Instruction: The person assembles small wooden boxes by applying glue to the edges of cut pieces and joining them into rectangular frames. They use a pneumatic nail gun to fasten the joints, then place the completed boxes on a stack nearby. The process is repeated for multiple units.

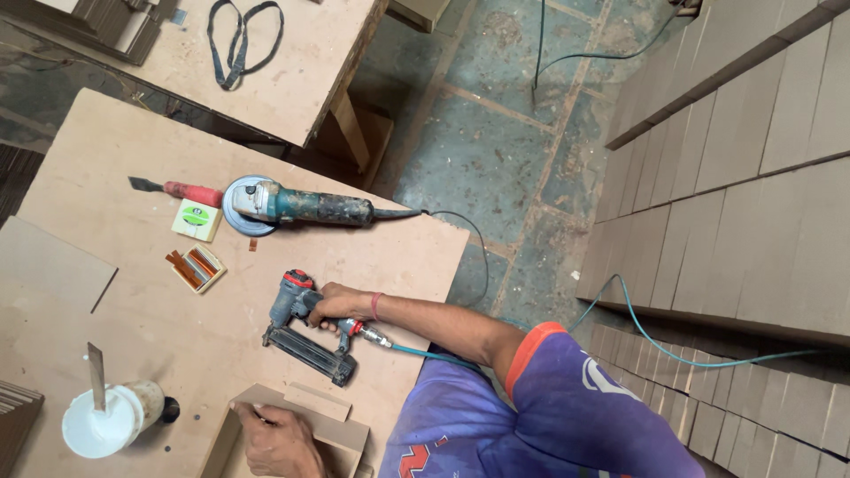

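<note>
The light is soft and even daylight, bright on the plywood workbench [159, 292] and dimmer on the floor [496, 150]. Shadows are short and weak, there is no strong glare, and the picture is sharp with slight bending at the edges.

The floor [496, 150] is worn, greenish-grey concrete laid in large slabs with pale, dusty joints between them. A plywood table [115, 292] fills the lower left, its top bare and light brown, scuffed in places. A second plywood table [301, 62] stands just beyond it at an angle, with a wooden leg [350, 128] showing under its edge. Along the right side, stacks of brown fibreboard panels [744, 221] stand in stepped rows, close-packed and reaching down to the floor. A dark cable [540, 44] trails across the concrete near the top. The light is even and soft, with only faint shadows under the tables.
</note>
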